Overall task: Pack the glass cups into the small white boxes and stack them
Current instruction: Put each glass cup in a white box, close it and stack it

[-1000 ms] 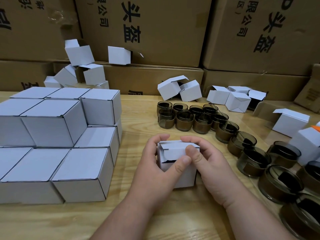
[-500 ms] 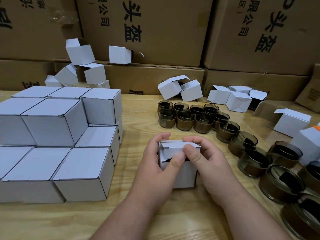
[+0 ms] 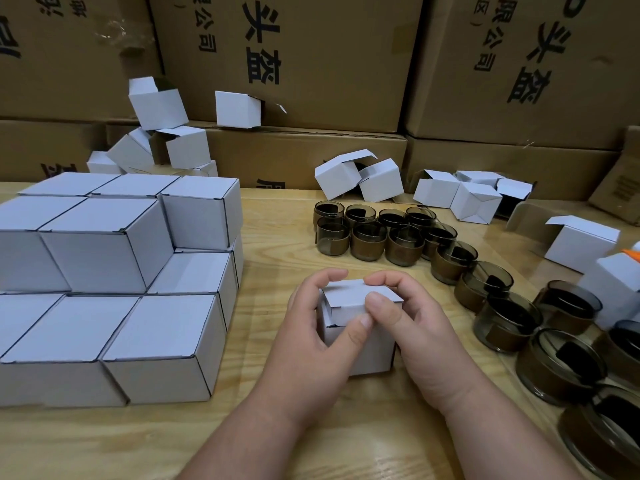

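Note:
A small white box [image 3: 360,341] stands on the wooden table [image 3: 277,237] in front of me. My left hand [image 3: 311,344] grips its left side, thumb on the front lid flap. My right hand [image 3: 412,327] grips the right side, its thumb pressing the flap down over the front. The box's inside is hidden. A stack of shut white boxes [image 3: 114,282] rises in steps at the left. Several smoky brown glass cups [image 3: 367,237] stand in a curved row from the middle to the right edge.
Empty white boxes with open flaps lie at the back [image 3: 356,176], on a carton ledge [image 3: 166,133] and at the right [image 3: 581,242]. Large brown cartons [image 3: 311,57] with black print wall off the far side.
The lid flap has come down over the front of the box. Both thumbs slid lower on the flap, and the dark gap under the lid has closed.

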